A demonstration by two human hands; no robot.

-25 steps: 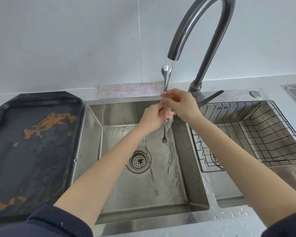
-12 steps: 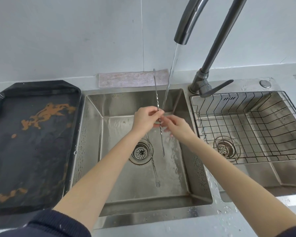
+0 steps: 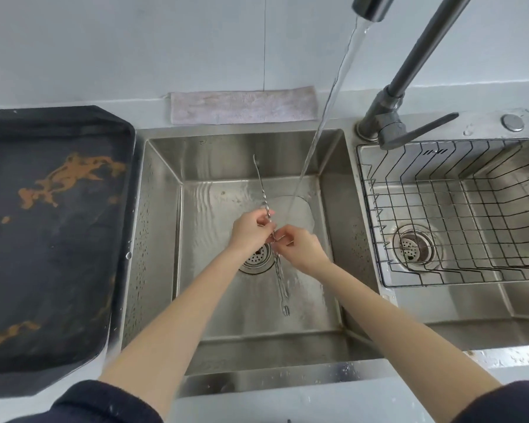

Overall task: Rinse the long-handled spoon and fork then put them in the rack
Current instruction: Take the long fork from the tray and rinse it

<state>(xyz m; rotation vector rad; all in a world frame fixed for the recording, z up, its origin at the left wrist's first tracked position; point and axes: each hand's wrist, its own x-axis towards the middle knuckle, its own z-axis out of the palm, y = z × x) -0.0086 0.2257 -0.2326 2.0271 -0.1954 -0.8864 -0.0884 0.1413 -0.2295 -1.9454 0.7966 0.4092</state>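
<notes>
My left hand (image 3: pixel 249 227) and my right hand (image 3: pixel 301 247) meet low over the left sink basin (image 3: pixel 162 227), and both pinch the twisted handle of a thin long-handled spoon (image 3: pixel 260 184). Its upper end points toward the back of the basin and shows edge-on. Its lower end is lost against the wet floor. A long-handled fork (image 3: pixel 283 296) lies on the basin floor below my hands, tines toward me. Water (image 3: pixel 318 117) streams from the faucet spout (image 3: pixel 368 6) and lands just right of my left hand. The empty wire rack (image 3: pixel 376 215) sits in the right basin.
A black tray (image 3: pixel 58 270) with orange stains lies on the counter at the left. A folded grey cloth (image 3: pixel 242 106) rests behind the left basin. The faucet base and its lever (image 3: pixel 409 131) stand between the basins. The left drain (image 3: pixel 257 259) is partly hidden by my left wrist.
My hands have dropped from just under the spout to low in the basin with the spoon. The spoon now leans back-left, and the view has tilted downward.
</notes>
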